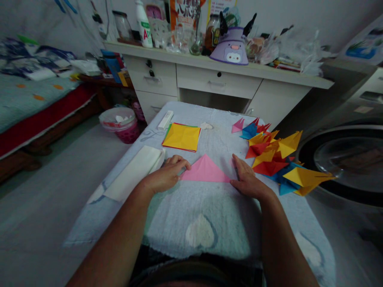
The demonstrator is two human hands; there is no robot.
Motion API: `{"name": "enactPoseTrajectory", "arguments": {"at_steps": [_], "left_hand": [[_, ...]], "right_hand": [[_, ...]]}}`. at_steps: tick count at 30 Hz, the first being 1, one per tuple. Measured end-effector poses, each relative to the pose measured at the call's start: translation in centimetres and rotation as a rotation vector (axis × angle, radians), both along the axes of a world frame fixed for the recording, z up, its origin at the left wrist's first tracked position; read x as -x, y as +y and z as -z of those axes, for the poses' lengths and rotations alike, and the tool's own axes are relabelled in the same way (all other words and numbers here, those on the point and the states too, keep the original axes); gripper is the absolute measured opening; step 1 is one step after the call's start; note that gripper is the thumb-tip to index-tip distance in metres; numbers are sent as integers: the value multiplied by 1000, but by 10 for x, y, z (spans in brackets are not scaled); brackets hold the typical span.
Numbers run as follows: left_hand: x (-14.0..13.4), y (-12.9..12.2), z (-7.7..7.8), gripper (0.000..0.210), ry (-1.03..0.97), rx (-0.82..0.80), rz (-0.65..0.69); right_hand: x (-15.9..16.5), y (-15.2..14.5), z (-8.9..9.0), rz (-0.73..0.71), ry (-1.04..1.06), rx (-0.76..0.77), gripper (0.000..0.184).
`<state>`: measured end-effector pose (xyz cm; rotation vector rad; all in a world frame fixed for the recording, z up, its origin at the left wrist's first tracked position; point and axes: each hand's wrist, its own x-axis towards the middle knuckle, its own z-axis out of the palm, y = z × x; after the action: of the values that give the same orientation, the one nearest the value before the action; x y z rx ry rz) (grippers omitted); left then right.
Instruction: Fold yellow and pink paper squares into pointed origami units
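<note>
A pink sheet of origami paper [206,170], folded into a triangle with its point away from me, lies flat on the cloth-covered table. At its left corner my left hand [171,172] has its fingers curled, with the corner between thumb and forefinger. My right hand [247,178] rests at the opposite corner, fingers stretched out and thumb tip by the paper's edge. Beyond the triangle sits a stack of square paper [182,137] with a yellow sheet on top. Folded paper cranes [271,157] in red, yellow, blue and pink crowd the right side.
A white folded paper or cloth piece [136,171] lies left of my left hand, and a small white box [165,120] behind it. A drawer cabinet [218,81] stands past the table, a lined bin [121,123] on the left, a washing machine [353,131] on the right.
</note>
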<state>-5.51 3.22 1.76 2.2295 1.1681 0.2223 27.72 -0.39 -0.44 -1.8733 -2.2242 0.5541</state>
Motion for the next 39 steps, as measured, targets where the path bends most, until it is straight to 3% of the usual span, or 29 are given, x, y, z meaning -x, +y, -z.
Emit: {"name": "enactPoseTrajectory", "arguments": {"at_steps": [8,14,20,23,27,30,34,39], "left_hand": [[2,-1,-8,61,40,40,21],[5,2,-5,62,25,37,20],[2,3,0,48,-96,67,-105],[-10,-2,0,41,-149,41,-141],[-35,-10,7,66,-92,-185,-171],[-48,-15,15,70,-50,-301,-187],[-54,-16,21,65,6,-323,-194],[-49,-14,20,65,12,-266,-199]], "right_hand": [[-1,-1,-8,-9,52,50,95],[-1,0,-5,11,53,50,96],[-3,2,-1,53,115,-10,96],[8,2,-4,78,161,-117,91],[43,-2,-4,91,55,-291,97],[69,-6,1,47,-37,-367,102],[84,-9,6,35,-90,-355,98],[79,-8,7,43,-69,-319,96]]}}
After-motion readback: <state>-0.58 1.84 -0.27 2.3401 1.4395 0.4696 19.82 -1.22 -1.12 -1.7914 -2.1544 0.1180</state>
